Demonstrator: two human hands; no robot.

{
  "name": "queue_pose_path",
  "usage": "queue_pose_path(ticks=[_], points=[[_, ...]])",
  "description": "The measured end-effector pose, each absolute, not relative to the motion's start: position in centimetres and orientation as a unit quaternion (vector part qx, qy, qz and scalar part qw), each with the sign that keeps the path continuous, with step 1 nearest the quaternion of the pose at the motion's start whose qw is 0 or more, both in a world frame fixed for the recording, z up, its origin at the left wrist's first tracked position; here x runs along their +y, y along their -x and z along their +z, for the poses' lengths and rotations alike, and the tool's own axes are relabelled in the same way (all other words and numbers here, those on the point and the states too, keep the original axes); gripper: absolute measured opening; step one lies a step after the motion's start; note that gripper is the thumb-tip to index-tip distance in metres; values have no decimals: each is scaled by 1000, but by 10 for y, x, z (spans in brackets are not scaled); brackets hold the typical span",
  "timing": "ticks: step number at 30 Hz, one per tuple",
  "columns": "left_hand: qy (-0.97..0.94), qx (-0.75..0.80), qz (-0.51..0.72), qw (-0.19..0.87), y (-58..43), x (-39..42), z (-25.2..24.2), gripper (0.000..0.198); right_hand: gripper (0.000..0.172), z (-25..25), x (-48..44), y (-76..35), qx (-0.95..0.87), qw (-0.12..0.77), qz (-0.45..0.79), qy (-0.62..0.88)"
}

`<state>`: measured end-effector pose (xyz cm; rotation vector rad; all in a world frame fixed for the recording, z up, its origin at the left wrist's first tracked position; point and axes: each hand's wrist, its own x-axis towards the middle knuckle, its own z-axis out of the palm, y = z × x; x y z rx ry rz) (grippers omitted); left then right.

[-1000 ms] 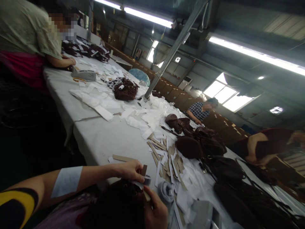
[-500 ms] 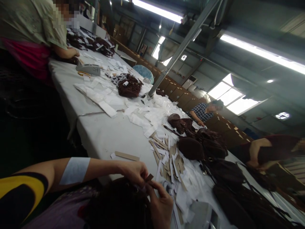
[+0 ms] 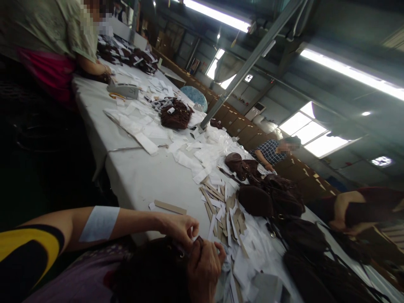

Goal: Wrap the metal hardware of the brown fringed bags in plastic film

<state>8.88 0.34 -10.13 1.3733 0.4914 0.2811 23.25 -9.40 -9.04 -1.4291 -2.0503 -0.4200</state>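
A dark brown bag (image 3: 148, 269) rests against my body at the table's near edge, with small metal rings on its upper side. My left hand (image 3: 179, 229) reaches in from the left, fingers curled and pinching at the bag's top edge. Pressed up against it, my right hand (image 3: 205, 263) has its fingers bent around the end of a narrow dark brown strap (image 3: 199, 240). Most of the strap is hidden by the fingers. Deep shadow hides the bag's lower part.
Cardboard strips (image 3: 225, 210) and white paper lie just beyond my hands. More brown bags (image 3: 271, 198) are piled on the right. A metal post (image 3: 240, 75) rises from the table (image 3: 135, 172). Co-workers stand at the far left and along the right side.
My right hand has turned over and closed in toward my left hand. The strap end that stuck up between them is now mostly covered. The view has shifted slightly.
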Motion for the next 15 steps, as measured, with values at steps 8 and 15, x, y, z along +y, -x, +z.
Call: queue_pose_path(ticks=[8, 15], points=[[-599, 189, 148, 764, -81, 2, -107, 49, 20, -73, -81, -230, -783, 320, -119, 520], [-539, 133, 214, 803, -61, -12, -111, 53, 16, -51, -79, -242, -816, 286, -128, 485]])
